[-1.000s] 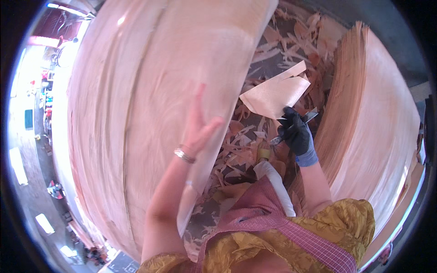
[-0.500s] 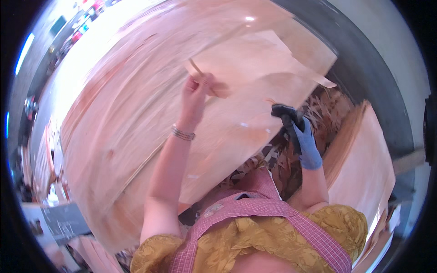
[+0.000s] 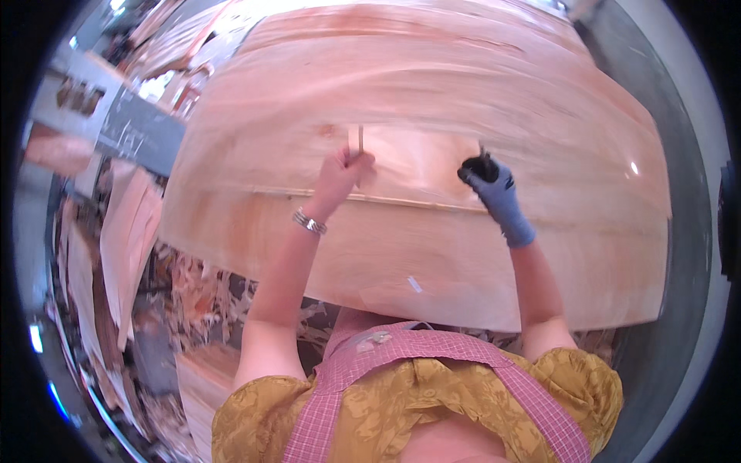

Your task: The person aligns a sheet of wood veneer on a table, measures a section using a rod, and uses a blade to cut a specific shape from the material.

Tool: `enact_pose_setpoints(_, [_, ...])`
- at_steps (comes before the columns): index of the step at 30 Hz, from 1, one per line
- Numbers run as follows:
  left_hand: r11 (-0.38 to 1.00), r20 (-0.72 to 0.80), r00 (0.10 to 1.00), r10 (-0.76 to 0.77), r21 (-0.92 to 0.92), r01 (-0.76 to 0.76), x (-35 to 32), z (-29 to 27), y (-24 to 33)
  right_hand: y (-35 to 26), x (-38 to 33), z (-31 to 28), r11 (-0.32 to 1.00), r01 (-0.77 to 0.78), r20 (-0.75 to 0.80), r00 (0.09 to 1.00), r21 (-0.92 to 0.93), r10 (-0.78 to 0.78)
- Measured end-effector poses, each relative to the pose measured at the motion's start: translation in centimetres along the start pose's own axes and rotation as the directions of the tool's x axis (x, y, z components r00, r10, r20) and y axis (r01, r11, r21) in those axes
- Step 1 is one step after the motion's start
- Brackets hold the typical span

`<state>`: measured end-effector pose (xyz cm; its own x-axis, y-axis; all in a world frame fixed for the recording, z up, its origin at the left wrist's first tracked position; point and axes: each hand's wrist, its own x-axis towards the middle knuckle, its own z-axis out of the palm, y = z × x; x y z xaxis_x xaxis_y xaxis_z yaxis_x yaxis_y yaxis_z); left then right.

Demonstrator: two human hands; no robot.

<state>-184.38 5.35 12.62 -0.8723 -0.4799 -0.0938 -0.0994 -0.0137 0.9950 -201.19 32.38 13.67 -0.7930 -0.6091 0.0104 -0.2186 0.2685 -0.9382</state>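
Two hands are hanging over one broad pale wood sheet [image 3: 509, 266], its long side running from left to right across the person's front. The bare left hand [image 3: 338, 177] is pinching a narrow pale strip [image 3: 360, 139] between thumb and fingers, and that strip is standing out just beyond the fingertips, its long axis pointing away from the body, squarely across the length of the sheet. Whether it is hanging loose or forming the edge of the brighter veneer piece [image 3: 413, 158] beside it, blur is hiding. This piece is lying between the two hands, to the right of the left one and to the left of the right one, its outline fading into the wood around it. The gloved right hand [image 3: 494, 187] is curling its fingers near the piece's right end; a thin dark tip [image 3: 482, 148] is showing above them, but what they are closing on cannot be told. The left hand is clearly sitting nearer the strip, the right well apart from it, so any move with the strip would probably be depending on the left. Nearer the body, a slender ridge [image 3: 421, 204] is running crosswise below the bright piece.
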Motion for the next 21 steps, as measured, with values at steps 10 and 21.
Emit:
enact_pose_setpoints(10, [0.923,-0.307,0.921,-0.239,0.221,0.314,11.6,-14.2,-14.4,4.8,6.1,15.7,0.91,0.084,0.045,0.996,-0.405,-0.072])
enact_pose_setpoints(21, [0.679,-0.321,0.923,-0.213,0.631,0.376,20.5,-19.1,-14.9,1.9,15.6,29.1,0.622,0.193,0.285,0.957,-0.759,0.05])
